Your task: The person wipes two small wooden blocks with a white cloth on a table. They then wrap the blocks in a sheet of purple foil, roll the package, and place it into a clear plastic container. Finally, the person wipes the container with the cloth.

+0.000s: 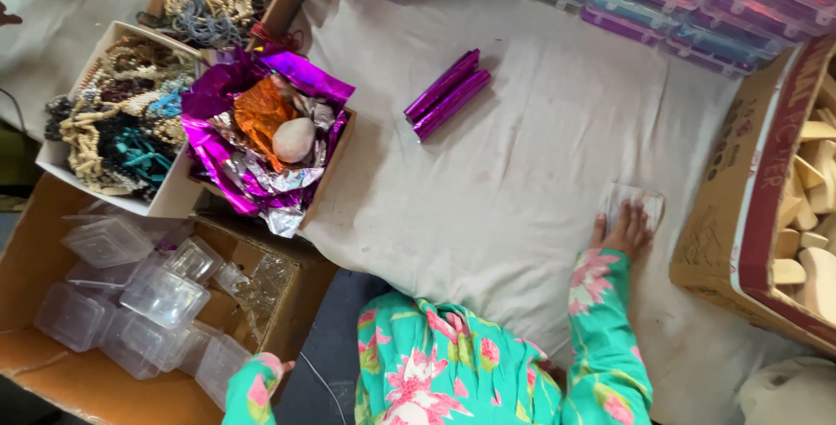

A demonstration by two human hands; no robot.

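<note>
Right hand (625, 232): laid flat, fingers spread, on 1 small clear packet (634, 203) on the cloth-covered floor (522, 155). Pinch advised at its edge. Left hand: hidden, state cannot be told.

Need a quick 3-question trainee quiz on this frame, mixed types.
1. True or false: the right hand rests flat on a small clear box on the white cloth.
2. How many purple foil rolls lie on the cloth?
3. The carton at lower left holds: A) clear plastic boxes B) wooden shapes C) beads.

Key: 1 true; 2 two; 3 A.
</note>
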